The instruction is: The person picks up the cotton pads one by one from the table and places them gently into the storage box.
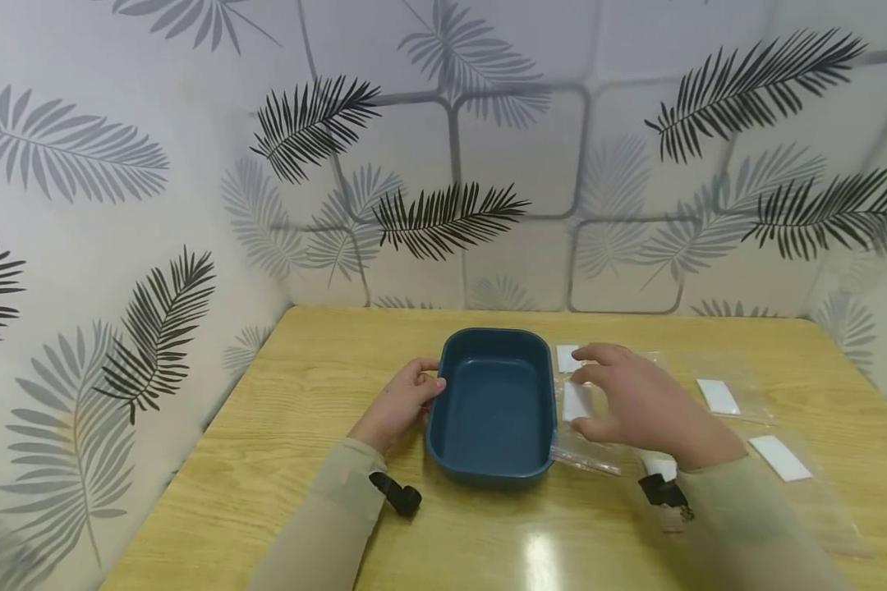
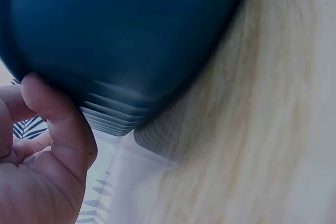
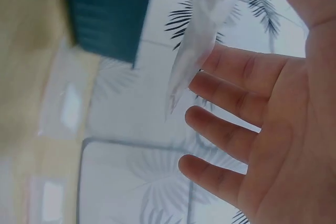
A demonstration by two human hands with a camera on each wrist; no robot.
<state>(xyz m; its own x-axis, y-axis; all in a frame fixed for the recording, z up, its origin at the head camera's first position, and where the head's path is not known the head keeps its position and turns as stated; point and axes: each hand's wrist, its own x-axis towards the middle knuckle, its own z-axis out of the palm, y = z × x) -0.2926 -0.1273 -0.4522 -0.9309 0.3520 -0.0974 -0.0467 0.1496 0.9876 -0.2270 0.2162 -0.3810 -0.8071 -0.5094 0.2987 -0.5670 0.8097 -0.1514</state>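
A dark blue rectangular basin (image 1: pixel 497 410) stands on the wooden table. My left hand (image 1: pixel 406 398) grips its left rim, the thumb over the edge; the left wrist view shows that thumb on the basin wall (image 2: pixel 126 35). Beside the basin's right edge, my right hand (image 1: pixel 628 402) holds a clear zip bag (image 1: pixel 578 402) with a white patch. In the right wrist view the bag (image 3: pixel 197 40) hangs between the thumb and index finger, while the other fingers are spread. The bag's reddish zip edge lies near the basin's lower right corner.
More clear bags with white patches lie on the right of the table: a bag (image 1: pixel 719 396) at the back, another bag (image 1: pixel 781 458) nearer the front, and one partly under the right wrist (image 1: pixel 659 466). Another white patch (image 1: pixel 568 359) shows behind the held bag. Leaf-patterned walls (image 1: pixel 488 271) border the table.
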